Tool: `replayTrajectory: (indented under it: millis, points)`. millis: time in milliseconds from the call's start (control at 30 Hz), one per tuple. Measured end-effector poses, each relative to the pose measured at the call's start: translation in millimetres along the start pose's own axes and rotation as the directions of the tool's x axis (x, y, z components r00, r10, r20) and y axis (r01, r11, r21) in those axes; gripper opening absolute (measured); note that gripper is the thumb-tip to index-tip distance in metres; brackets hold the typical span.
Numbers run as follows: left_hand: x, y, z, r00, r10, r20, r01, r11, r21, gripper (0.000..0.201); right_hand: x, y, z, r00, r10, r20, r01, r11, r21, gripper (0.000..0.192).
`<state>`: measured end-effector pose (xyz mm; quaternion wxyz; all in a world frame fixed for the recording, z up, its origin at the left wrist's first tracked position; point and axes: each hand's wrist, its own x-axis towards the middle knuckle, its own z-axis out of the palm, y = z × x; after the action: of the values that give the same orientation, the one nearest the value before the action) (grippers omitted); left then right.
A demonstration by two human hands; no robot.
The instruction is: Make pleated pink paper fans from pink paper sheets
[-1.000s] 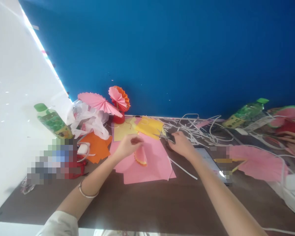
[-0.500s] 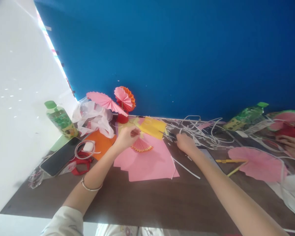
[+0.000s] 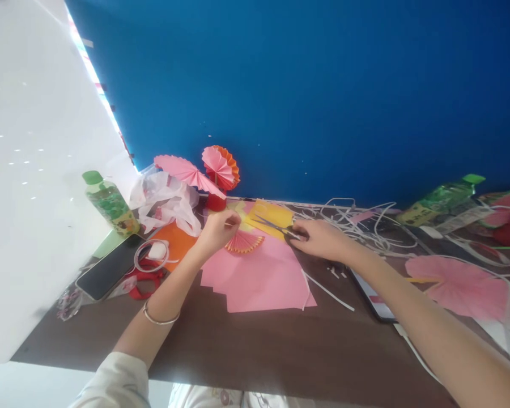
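My left hand [image 3: 216,233] pinches the narrow end of a small pleated paper fan [image 3: 245,243], pink with yellow edges. The fan spreads out above a stack of pink paper [image 3: 259,283]. In my right hand [image 3: 321,238] is a pair of dark-handled scissors [image 3: 272,225], fingers wrapped round the handles. The blades are parted and point left toward my left hand, apart from the fan. Behind them lies yellow paper [image 3: 276,212].
A green-capped bottle [image 3: 113,207], a black phone [image 3: 110,266], a tape roll [image 3: 142,256] and a plastic bag [image 3: 170,204] sit at left. Paper flowers [image 3: 218,167] stand at the back. White strips [image 3: 365,229], another bottle [image 3: 442,198] and a pink fan [image 3: 467,289] lie right.
My right hand has moved left from beside the white strips, bringing the scissors over the yellow paper. My left hand keeps its pinch on the fan.
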<state>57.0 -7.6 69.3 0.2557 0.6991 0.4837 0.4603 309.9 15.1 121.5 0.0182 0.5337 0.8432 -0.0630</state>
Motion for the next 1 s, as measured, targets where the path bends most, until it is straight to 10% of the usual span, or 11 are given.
replayTrajectory:
  millis: [367,1000]
  points:
    - [0.4,-0.2,-3.5,0.996,0.06,0.069,-0.063,0.997,0.035,0.012,-1.4,-49.7,3.5,0.994,-0.111,0.015,0.112,0.985,-0.134,0.028]
    - [-2.5,7.1,-1.6,0.989,0.057,0.133,-0.066,0.996,0.062,0.011,9.5,-56.3,13.5,0.982,-0.187,-0.025,0.182,0.975,-0.13,0.032]
